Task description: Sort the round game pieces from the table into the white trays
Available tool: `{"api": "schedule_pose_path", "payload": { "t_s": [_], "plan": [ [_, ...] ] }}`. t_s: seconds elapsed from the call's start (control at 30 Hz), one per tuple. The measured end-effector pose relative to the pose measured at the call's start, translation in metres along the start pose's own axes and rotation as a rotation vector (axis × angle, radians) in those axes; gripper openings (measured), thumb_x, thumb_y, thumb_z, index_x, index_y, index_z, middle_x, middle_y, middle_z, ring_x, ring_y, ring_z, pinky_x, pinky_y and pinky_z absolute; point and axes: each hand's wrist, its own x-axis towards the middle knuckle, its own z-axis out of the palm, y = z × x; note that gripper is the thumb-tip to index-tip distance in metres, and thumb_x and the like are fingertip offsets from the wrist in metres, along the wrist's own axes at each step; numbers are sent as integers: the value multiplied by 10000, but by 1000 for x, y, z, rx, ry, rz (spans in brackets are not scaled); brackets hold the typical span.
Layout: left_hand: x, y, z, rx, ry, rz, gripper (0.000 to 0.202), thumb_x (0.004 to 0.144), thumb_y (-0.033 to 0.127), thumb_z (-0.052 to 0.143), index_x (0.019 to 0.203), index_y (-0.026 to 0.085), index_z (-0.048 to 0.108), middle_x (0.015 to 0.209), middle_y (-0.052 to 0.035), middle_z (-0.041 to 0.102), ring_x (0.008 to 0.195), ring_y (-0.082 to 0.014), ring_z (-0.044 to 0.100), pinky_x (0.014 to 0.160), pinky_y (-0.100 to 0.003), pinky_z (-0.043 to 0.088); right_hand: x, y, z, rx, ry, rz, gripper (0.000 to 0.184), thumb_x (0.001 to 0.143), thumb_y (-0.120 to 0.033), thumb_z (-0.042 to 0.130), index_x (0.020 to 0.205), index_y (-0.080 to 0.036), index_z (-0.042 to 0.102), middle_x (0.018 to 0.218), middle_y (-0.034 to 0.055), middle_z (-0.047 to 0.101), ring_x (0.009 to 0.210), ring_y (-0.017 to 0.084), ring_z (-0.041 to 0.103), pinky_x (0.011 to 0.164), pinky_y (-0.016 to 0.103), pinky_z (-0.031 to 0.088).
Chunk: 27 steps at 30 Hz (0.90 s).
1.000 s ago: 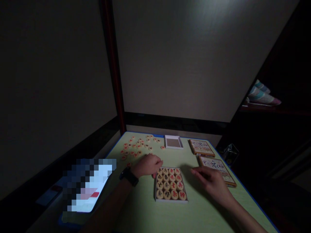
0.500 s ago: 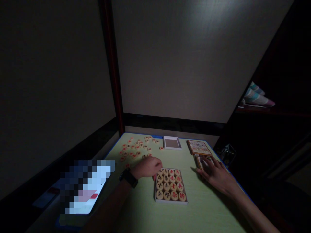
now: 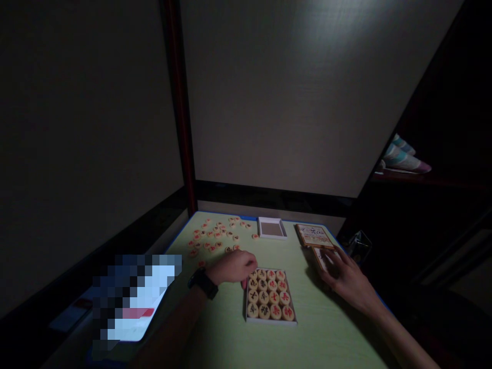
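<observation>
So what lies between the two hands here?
In the head view, the tray of round game pieces lies between the left hand and the right hand, with bare green table right of it.

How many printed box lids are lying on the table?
2. One printed lid lies at the far right of the table; the nearer lid sits just in front of it, partly under the right hand.

Left hand (image 3: 232, 267) rests curled, knuckles up; right hand (image 3: 344, 277) lies flat, fingers (image 3: 326, 261) spread forward
</observation>
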Motion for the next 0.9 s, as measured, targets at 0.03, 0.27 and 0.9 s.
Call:
{"api": "schedule_pose_path", "payload": {
  "t_s": [0.03,0.27,0.9],
  "plan": [
    [0,0,0,-6,0,-2,275,873,263,395,738,169,616,513,12,615,544,-131,623,559,-200,418,-3,-7,-2,42,-9,-15,646,806,-495,516,1357,-158,547,1522,158,362,1370,352,376,1104,486,355],
    [3,-6,3,-124,-79,-128,265,863,284,368,836,163,601,570,2,639,372,-97,455,392,-197,298,-35,-82,-17,374,-310,-118,718,853,-604,457,1453,-210,438,1597,101,225,1437,290,277,1162,449,266],
    [12,-1,4,-465,187,-110,538,881,657,372,724,174,549,439,30,542,417,-103,462,475,-222,324,3,-154,-50,422,-528,-295,442,929,-427,422,1227,-195,651,1199,103,683,1070,268,629,953,388,454]
  ]
}}
